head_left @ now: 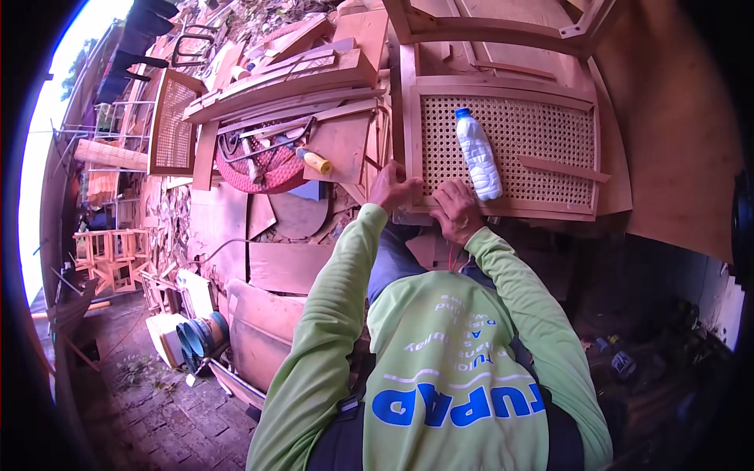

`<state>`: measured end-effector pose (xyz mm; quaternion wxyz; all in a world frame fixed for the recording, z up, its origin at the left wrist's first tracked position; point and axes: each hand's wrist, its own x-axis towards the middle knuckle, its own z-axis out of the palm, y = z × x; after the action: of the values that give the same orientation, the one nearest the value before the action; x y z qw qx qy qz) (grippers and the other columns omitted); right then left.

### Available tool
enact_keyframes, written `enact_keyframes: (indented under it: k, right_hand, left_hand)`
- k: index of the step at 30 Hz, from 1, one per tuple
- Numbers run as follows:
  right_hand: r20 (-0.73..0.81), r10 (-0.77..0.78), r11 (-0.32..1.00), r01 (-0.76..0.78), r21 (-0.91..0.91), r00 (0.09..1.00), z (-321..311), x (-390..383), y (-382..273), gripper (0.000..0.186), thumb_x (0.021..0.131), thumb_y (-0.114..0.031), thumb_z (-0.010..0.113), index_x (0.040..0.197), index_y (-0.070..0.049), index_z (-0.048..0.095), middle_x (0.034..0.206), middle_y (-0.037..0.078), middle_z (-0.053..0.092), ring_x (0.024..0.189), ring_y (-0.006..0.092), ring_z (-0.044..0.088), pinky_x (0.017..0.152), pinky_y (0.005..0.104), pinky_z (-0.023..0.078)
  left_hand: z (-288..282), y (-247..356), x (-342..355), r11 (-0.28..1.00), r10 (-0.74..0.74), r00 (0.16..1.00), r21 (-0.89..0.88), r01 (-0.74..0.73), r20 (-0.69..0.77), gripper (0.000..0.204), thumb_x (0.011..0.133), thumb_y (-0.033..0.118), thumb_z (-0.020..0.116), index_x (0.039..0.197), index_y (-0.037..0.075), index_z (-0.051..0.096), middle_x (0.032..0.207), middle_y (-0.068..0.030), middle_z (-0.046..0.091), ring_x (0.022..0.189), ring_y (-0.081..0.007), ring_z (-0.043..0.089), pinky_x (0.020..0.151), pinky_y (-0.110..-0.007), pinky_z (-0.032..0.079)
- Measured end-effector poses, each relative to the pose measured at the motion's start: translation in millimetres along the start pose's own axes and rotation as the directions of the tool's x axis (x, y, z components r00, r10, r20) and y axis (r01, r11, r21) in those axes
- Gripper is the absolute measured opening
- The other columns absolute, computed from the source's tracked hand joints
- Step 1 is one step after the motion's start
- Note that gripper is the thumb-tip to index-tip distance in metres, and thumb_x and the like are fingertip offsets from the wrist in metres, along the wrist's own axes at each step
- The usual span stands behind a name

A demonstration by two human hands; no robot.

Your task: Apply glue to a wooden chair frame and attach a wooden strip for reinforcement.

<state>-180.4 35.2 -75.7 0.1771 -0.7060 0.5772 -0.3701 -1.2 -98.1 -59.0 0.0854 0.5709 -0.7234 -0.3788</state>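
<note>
A wooden frame (503, 206) with woven cane webbing (534, 129) lies flat in front of me. At its near left corner is my left hand (392, 187), its fingers drawn together; whatever is between them is too small to make out. My right hand (458, 210) rests on the near rail close beside it, fingers bent but slightly apart over the wood and the cane's edge. A plastic bottle (477, 157) with a blue cap and white contents lies on the webbing, just beyond my right hand. Across the webbing's right side lies a thin wooden strip (561, 169).
Left of the frame are a yellow-handled tool (314, 162), a hacksaw (267, 141) and a red coiled bundle (251, 169). Stacked boards (283, 82) lie beyond them. Another cane panel (173, 122) stands farther left. A chair-like wooden frame (495, 30) rises at the far edge.
</note>
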Motion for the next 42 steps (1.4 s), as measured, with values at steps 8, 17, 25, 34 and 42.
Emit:
enact_keyframes:
  k: [8,17,25,34,42]
  right_hand:
    - [-0.033,-0.015,1.0,0.015,-0.006,0.999,4,-2,6,0.041,0.072,-0.015,0.081,0.105,-0.005,0.061,0.111,0.013,0.057,0.109,0.0346,0.055,0.093,0.0459,0.046]
    - [0.022,-0.017,1.0,0.017,0.002,1.0,-3,2,6,0.042,0.07,-0.013,0.083,0.104,-0.003,0.062,0.111,0.014,0.056,0.108,0.0351,0.056,0.093,0.0461,0.047]
    - [-0.054,0.005,0.995,0.001,0.101,0.999,-15,1,-5,0.04,0.079,-0.006,0.075,0.116,-0.002,0.061,0.113,0.017,0.058,0.108,0.0378,0.057,0.096,0.0458,0.048]
    - [0.426,0.3,-0.305,-0.337,0.891,0.854,-59,0,-30,0.027,0.1,-0.007,0.06,0.125,0.002,0.063,0.118,0.012,0.07,0.103,0.0201,0.069,0.096,0.0341,0.056]
    - [0.392,0.378,-0.006,-0.422,0.907,0.838,-62,-9,-40,0.031,0.102,-0.01,0.057,0.13,0.002,0.061,0.124,0.016,0.07,0.109,0.0212,0.069,0.096,0.0358,0.056]
  left_hand:
    - [2,14,-15,0.999,-0.03,1.0,-0.036,0.03,0.01,0.051,0.083,0.041,0.079,0.101,-0.002,0.059,0.09,-0.0221,0.068,0.084,-0.033,0.068,0.076,-0.043,0.054]
    - [21,2,-11,1.0,-0.01,0.998,0.001,0.01,-0.069,0.051,0.084,0.04,0.078,0.106,-0.003,0.059,0.093,-0.0243,0.068,0.09,-0.0378,0.068,0.082,-0.044,0.054]
    - [15,-15,-31,0.944,-0.108,0.986,-0.323,0.062,-0.126,0.05,0.093,0.039,0.074,0.117,-0.003,0.061,0.107,-0.0212,0.069,0.099,-0.0302,0.069,0.085,-0.04,0.056]
    - [-31,35,-120,0.139,0.081,0.968,-0.965,0.223,0.235,0.018,0.107,0.02,0.058,0.117,0.005,0.062,0.1,-0.0024,0.066,0.086,-0.012,0.064,0.081,-0.028,0.054]
    - [-19,28,-130,0.39,0.062,0.981,-0.909,0.148,0.186,0.026,0.107,0.021,0.06,0.127,0.004,0.062,0.106,-0.002,0.069,0.09,-0.0085,0.063,0.081,-0.025,0.052]
